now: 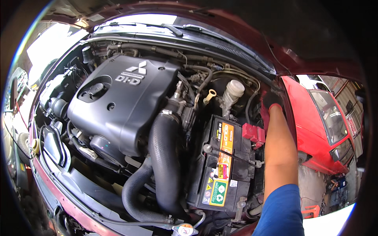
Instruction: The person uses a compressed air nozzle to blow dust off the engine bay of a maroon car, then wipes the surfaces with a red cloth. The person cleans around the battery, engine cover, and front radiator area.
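My right forearm, in a blue sleeve, reaches in from the lower right along the engine bay's right side. At its end my right hand (272,99) is down by the inner fender, dark and mostly hidden by dark red fabric (265,112). Whether that is a cloth or a glove I cannot make out, and the fingers do not show. Close beside the forearm are the car battery (212,173) with its printed label and a red terminal cover (253,133). A white-capped fluid reservoir (234,91) stands to the hand's left. My left hand is out of view.
A black engine cover (122,94) fills the middle left, with a thick black hose (163,153) curving down beside it. A yellow dipstick loop (211,94) and a radiator cap (185,229) stick up. The raised hood (252,35) hangs overhead. A red car (311,126) stands at right.
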Motion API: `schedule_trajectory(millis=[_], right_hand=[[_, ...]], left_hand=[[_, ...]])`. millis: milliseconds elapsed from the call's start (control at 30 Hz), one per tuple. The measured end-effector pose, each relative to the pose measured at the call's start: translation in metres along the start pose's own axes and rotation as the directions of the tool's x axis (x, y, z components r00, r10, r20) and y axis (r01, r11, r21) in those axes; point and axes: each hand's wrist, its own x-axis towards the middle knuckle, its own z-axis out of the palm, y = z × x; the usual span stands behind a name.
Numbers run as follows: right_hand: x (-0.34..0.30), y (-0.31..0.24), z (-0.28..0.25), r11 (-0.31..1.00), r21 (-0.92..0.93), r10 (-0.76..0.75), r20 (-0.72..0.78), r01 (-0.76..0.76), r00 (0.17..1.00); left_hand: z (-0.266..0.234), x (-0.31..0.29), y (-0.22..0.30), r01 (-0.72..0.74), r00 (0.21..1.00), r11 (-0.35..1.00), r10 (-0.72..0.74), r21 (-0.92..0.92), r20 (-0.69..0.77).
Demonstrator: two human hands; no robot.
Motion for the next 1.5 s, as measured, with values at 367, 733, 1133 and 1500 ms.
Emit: schedule_trajectory(millis=[367, 733, 1133, 1500], right_hand=[[0.023, -0.159, -0.02, 0.992, 0.05, -0.119, 0.014, 0.118, 0.993], [-0.055, -0.159, -0.06, 0.88, -0.227, -0.357, 0.262, 0.417, 0.897], [-0.21, -0.166, -0.25, 0.677, 0.736, 0.071, -0.052, -0.009, 0.996], [-0.598, -0.567, -0.242, 0.629, 0.741, -0.299, -0.045, 0.233, 0.953]], left_hand=[[-0.005, 0.006, 0.015, 0.025, 0.999, 1.0, -0.025, 0.005, 0.022], [0.005, 0.004, 0.026, 0.084, 0.993, 0.988, -0.093, -0.131, -0.069], [0.007, 0.008, 0.028, -0.017, 0.983, 0.986, -0.014, -0.169, -0.182], [-0.015, 0.005, 0.016, -0.072, 0.995, 0.792, 0.018, -0.607, -0.095]])
